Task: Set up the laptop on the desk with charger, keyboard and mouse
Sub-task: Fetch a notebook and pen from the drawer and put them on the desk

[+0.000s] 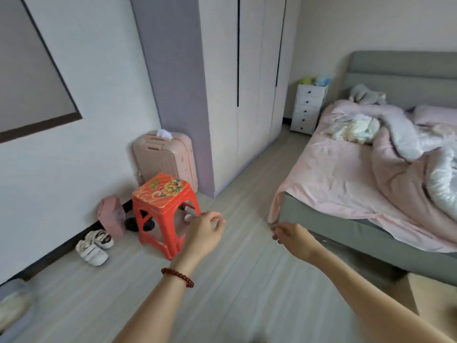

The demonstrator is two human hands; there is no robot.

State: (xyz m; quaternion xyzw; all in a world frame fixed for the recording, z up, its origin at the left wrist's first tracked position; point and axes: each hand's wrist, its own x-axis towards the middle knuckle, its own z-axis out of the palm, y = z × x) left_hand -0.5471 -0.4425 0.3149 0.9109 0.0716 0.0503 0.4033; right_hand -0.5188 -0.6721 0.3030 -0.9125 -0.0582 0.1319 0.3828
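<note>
Bedroom floor fills the view, laid in pale planks. Left hand reaches forward above it, fingers loosely curled and holding nothing, a red bead bracelet on the wrist. Right hand extends likewise near the foot corner of the bed, fingers loosely bent, nothing held. Red plastic stool with a flower-printed seat stands just beyond the left hand, in front of a pink suitcase set against the wall. White shoes lie beside the skirting (a pink bag leans nearby). Wardrobe stands behind; white drawers sit beside the headboard. Laptop, charger, keyboard, mouse and desk: none in view.
</note>
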